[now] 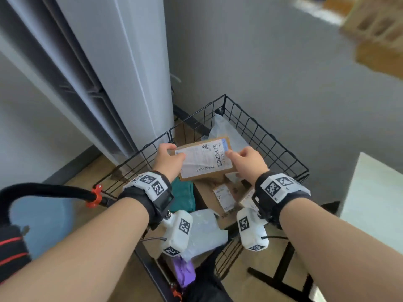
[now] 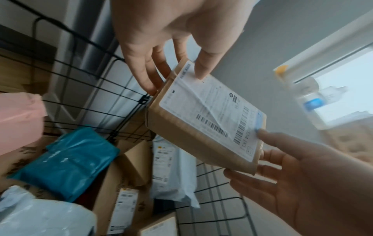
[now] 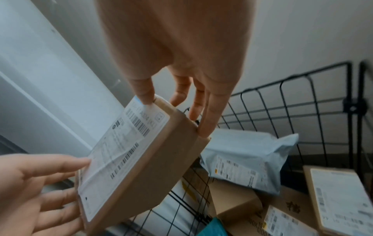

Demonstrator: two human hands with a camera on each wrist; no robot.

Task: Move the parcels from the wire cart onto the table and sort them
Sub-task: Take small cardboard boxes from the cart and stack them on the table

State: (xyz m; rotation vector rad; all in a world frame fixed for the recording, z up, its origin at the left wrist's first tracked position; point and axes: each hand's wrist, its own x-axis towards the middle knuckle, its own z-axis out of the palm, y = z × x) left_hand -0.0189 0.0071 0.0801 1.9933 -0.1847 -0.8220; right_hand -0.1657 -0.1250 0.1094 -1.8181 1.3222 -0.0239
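Cardboard parcel (image 1: pixel 205 159) being lifted above wire cart (image 1: pixel 272 136) | left hand (image 1: pixel 168 159) and right hand (image 1: pixel 246 162) pinching opposite ends (label up, likely for reading) | desk (image 1: pixel 375 192) waiting beyond cart's right edge

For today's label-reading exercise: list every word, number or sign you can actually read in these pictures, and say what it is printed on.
No text reads with certainty.
Cardboard box held by left hand and right hand: white shipping label with barcodes; print too blurred.
Grey mailer bag in the wire cart: label too small.
Wristbands: square black-and-white marker patterns, no words.
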